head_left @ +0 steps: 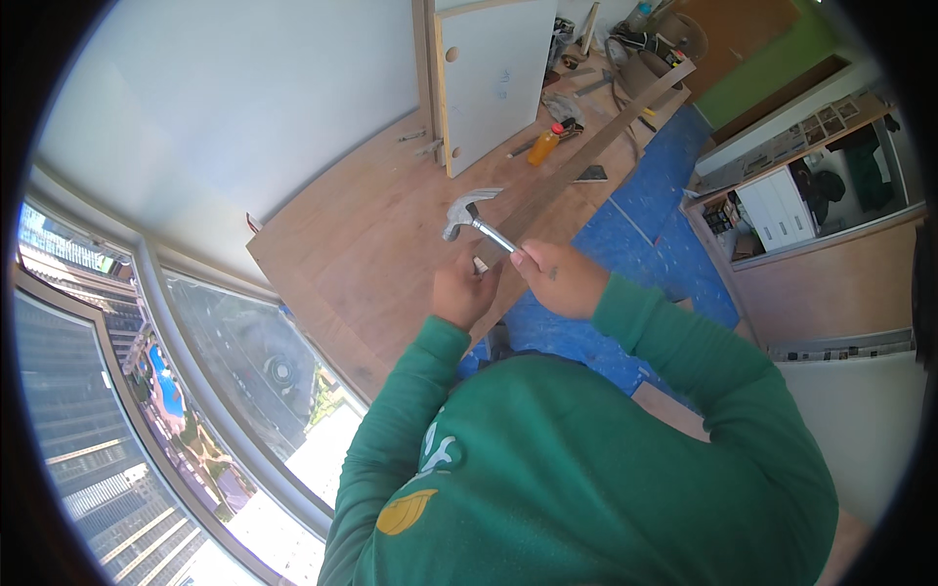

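Note:
A claw hammer with a silver head is gripped near its metal shaft by my right hand. Its head hangs above the wooden bench top, tilted up and to the left. My left hand is closed just below the hammer head, with a small pale piece showing between thumb and fingers; its kind cannot be made out. Beside both hands lies the near part of a long wooden strip, which runs away to the far right across the bench. The fingers hide some of its near end.
The plywood bench top lies along the wall and window. On it stand a white panel and an orange bottle, with tools and clutter behind. Blue sheeting covers the floor. A cabinet with white drawers is at right.

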A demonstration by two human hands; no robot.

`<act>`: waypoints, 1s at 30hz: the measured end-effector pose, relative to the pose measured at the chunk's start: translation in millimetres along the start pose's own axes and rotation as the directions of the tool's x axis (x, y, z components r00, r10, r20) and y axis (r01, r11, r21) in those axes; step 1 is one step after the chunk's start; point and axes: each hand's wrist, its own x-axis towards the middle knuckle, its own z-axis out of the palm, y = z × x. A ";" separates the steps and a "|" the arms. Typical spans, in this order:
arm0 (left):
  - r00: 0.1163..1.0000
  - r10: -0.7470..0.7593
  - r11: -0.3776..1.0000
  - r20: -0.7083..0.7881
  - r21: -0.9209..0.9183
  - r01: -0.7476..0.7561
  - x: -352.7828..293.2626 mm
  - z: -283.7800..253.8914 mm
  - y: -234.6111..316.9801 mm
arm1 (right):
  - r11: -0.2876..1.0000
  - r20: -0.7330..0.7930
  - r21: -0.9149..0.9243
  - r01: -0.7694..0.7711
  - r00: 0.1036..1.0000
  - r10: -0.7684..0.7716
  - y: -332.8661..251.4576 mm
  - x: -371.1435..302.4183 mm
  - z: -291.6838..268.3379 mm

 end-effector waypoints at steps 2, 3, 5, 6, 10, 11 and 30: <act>0.995 0.076 0.996 -0.068 -0.033 -0.078 -2.9 4.4 -6.0 | 1.000 0.022 -0.008 0.011 1.000 -0.011 -6.9 -0.5 3.2; 0.997 0.053 0.997 -0.051 -0.055 -0.056 -2.9 5.1 -4.2 | 1.000 0.040 0.000 0.001 0.999 -0.001 -11.4 -1.7 2.0; 1.000 0.026 0.998 -0.004 -0.050 -0.026 -5.4 4.4 -4.9 | 1.000 0.065 -0.002 0.011 0.998 -0.011 -13.5 -1.8 3.7; 0.999 0.023 0.999 0.024 -0.026 -0.023 -6.9 4.9 -6.3 | 0.999 0.070 -0.014 0.033 0.997 -0.032 -12.8 -1.4 4.8; 0.996 0.089 0.994 0.029 0.055 -0.091 -9.1 12.1 -20.5 | 0.998 0.141 0.066 0.007 0.990 -0.016 -21.9 0.7 0.7; 0.995 0.092 0.994 0.033 0.059 -0.094 -9.6 13.3 -23.9 | 0.997 0.148 0.077 0.011 0.989 -0.022 -24.1 0.1 -0.7; 0.999 -0.030 0.999 0.037 -0.040 0.031 -5.6 2.9 -10.7 | 0.994 -0.176 -0.092 -0.055 0.984 0.038 82.1 27.6 -54.4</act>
